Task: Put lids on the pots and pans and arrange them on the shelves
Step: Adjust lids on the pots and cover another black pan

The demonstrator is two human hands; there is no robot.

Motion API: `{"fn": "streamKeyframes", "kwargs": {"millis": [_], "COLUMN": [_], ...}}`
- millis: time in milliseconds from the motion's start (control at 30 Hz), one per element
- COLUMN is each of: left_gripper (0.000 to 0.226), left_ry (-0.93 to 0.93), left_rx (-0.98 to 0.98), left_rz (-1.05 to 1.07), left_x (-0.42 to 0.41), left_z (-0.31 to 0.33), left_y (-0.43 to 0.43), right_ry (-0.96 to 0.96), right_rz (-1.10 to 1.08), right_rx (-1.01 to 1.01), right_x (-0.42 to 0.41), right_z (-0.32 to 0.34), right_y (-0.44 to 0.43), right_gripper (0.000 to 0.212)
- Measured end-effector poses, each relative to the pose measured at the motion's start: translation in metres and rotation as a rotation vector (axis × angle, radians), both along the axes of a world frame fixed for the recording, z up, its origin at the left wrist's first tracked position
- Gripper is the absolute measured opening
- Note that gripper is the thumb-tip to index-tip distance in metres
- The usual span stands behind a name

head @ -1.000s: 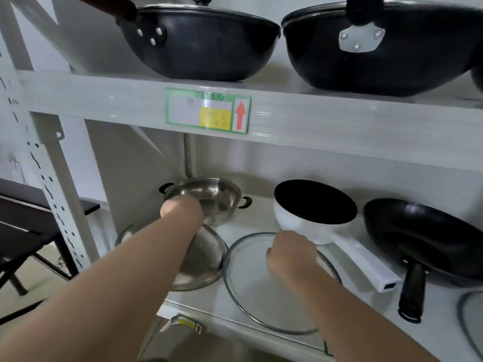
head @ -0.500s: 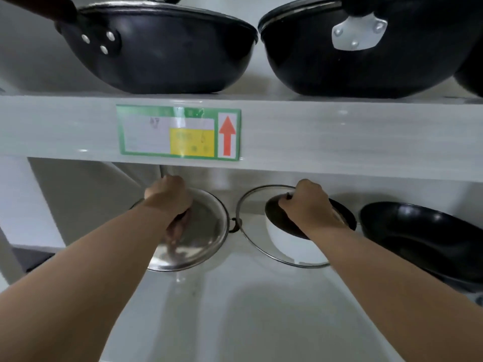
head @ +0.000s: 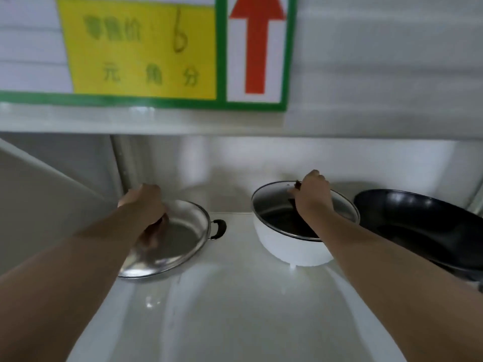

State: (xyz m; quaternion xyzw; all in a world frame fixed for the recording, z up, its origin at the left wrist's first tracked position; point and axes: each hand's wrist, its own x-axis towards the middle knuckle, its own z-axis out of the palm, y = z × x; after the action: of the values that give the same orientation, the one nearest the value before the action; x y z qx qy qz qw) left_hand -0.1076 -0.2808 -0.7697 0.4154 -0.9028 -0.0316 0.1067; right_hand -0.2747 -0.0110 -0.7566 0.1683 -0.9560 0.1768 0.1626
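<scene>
gleaming steel lid (head: 177, 239), glass-lidded white pot (head: 292, 246)

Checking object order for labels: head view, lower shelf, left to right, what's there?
Left hand on the steel lid → the pot's black side handle → white pot with the glass lid, right hand on its knob → black pan.

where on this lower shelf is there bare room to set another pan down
Free: the front of the shelf, between the two forearms, and the gap between the steel lid and white pot. Crowded: the right side, where the black pan sits close beside the white pot.
</scene>
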Motion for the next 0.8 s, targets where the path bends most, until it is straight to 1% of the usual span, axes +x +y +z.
{"fn": "streamKeyframes", "kwargs": {"millis": [167, 300, 400, 800], "left_gripper": [0.036, 0.033, 0.032, 0.032], "left_ry": [-0.025, -0.049, -0.044, -0.145], "left_rx": [0.025, -0.034, -0.025, -0.146], "left_rz": [0.020, 0.015, 0.025, 0.041], "left_x": [-0.006, -0.007, -0.010, -0.017], "left_z": [0.000, 0.002, -0.002, -0.013], "left_y": [0.000, 0.006, 0.010, -0.001], "right_ry": [-0.010, -0.024, -0.006, 0.011], "right_rz": [0.020, 0.046, 0.058, 0.067], "right_rx": [-0.038, -0.091, -0.074, -0.056], "right_x": [-0.005, -0.010, -0.009, -0.008], "right_z": [-0.005, -0.011, -0.014, -0.018], "right_y": [-0.001, 0.003, 0.007, 0.012], "right_gripper": [0.045, 0.045, 0.044, 0.041]}}
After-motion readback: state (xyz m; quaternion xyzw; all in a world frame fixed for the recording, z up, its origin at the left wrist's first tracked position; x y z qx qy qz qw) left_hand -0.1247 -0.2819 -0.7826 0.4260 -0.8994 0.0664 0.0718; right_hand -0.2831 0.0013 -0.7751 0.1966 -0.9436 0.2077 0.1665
